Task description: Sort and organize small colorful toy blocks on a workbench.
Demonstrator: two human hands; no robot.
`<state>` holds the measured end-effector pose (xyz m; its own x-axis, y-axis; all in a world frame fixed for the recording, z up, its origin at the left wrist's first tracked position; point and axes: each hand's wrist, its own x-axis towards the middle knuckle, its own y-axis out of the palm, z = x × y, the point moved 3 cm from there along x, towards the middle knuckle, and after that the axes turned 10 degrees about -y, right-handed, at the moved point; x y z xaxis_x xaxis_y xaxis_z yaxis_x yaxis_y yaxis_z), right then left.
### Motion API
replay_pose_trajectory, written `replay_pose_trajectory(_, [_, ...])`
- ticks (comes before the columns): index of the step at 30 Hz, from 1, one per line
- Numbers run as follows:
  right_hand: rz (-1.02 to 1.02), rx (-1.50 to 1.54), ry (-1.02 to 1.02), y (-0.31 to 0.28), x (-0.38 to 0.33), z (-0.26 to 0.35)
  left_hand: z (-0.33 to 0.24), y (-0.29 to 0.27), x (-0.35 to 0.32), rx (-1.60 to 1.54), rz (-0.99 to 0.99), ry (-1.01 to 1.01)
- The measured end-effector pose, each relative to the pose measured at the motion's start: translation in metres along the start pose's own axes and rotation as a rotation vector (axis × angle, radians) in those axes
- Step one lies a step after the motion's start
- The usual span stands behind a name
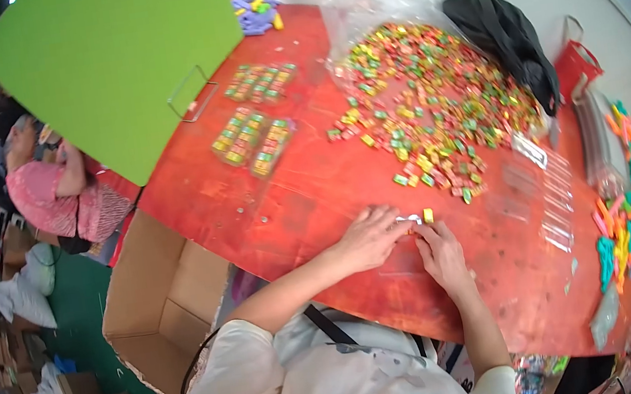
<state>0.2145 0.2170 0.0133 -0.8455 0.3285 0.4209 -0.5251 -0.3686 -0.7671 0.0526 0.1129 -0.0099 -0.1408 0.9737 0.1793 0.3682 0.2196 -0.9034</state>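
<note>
My left hand (371, 236) and my right hand (441, 250) meet on the red table (306, 190), fingertips together over a small clear bag that is hard to make out. A yellow cube (428, 215) lies just beyond my fingertips. Above them spreads a big heap of small coloured cubes (432, 108) on clear plastic. What my fingers pinch is too small to tell.
Filled clear packets of cubes (252, 137) lie at the far left of the table, more (260, 81) behind them. Empty clear bags (549, 192) lie to the right, beside colourful plastic pieces (629, 201). A black bag (504, 33), a green board (115, 64), an open cardboard box (160, 299) and another person (61, 196) surround the table.
</note>
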Motion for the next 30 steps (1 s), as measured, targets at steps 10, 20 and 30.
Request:
replay_pose_trajectory(10, [-0.037,0.251,0.140,-0.002,0.004,-0.013,0.066,-0.068,-0.001,0.007,-0.400,-0.282])
replay_pose_trajectory(20, [-0.124,0.188,0.098,0.005,0.005,-0.013,0.134,-0.116,-0.013,0.246,-0.523,-0.364])
replay_pose_trajectory(30, [-0.116,0.197,0.102,0.005,0.004,-0.013,0.139,-0.067,-0.006,0.492,-0.251,-0.547])
